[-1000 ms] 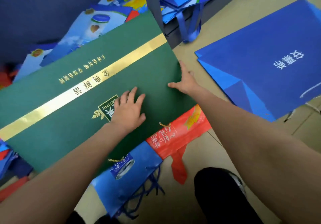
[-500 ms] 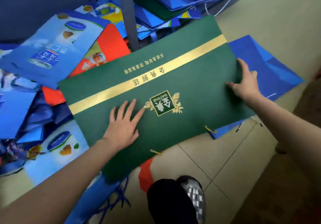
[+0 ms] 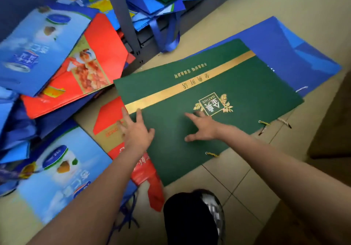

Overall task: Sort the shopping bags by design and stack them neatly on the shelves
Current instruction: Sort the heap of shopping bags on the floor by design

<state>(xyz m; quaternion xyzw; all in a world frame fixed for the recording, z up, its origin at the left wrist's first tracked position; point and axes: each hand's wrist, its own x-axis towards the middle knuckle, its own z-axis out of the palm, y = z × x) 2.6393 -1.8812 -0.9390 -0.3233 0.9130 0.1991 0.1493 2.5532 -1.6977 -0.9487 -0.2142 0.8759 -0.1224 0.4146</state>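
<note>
Both hands spread, fingers straight. Left hand [image 3: 137,130] lies flat over the left edge of the green shopping bag [image 3: 209,100], fingertips reaching the gold band [image 3: 190,85] and half overlapping the red bag [image 3: 112,128] beneath. Right hand [image 3: 204,128] is splayed palm-down on the green face just below the gold crest [image 3: 213,103]; I can't tell if it presses or only touches. Neither hand pinches anything.

Versus half a second ago: the green bag was held up over the pile, left hand near its lower middle and right hand gripping its right edge. Now it lies flat on the floor tiles [image 3: 247,178], right part covering the dark blue bag [image 3: 294,58], and the right hand has left that edge for the middle.

Edges and room: green bag's far left corner sits near the grey shelf post [image 3: 123,16]; its near edge with gold cord handles [image 3: 211,154] runs toward my shoe [image 3: 209,212]. Bare tile is open along the near right. Left side is crowded: a red prawn-print bag [image 3: 85,70] and light blue bags [image 3: 60,168] overlap in a loose heap. More blue bags [image 3: 157,3] sit on the low shelf behind the post.
</note>
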